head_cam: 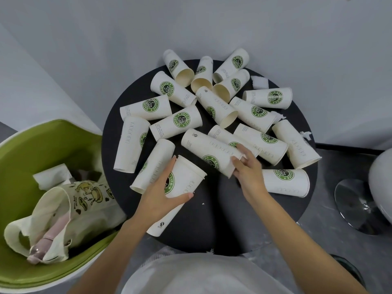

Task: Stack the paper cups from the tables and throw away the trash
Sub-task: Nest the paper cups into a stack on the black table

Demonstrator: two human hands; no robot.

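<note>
Several white paper cups with green logos lie on their sides all over a round black table point(212, 230). My left hand point(161, 194) grips a stack of cups point(184, 179) held tilted above the near part of the table, its open mouth pointing up and to the right. My right hand point(246, 168) pinches the rim of a lying cup point(207, 149), with fingers inside its mouth. Bits of white tissue trash point(259, 82) lie at the table's far right edge, and more scraps point(305, 135) at the right edge.
A green chair point(19, 158) stands left of the table and holds a cloth tote bag point(70, 215) and a tissue. A chrome chair base point(356, 206) and a white seat are on the right. A grey wall runs behind the table.
</note>
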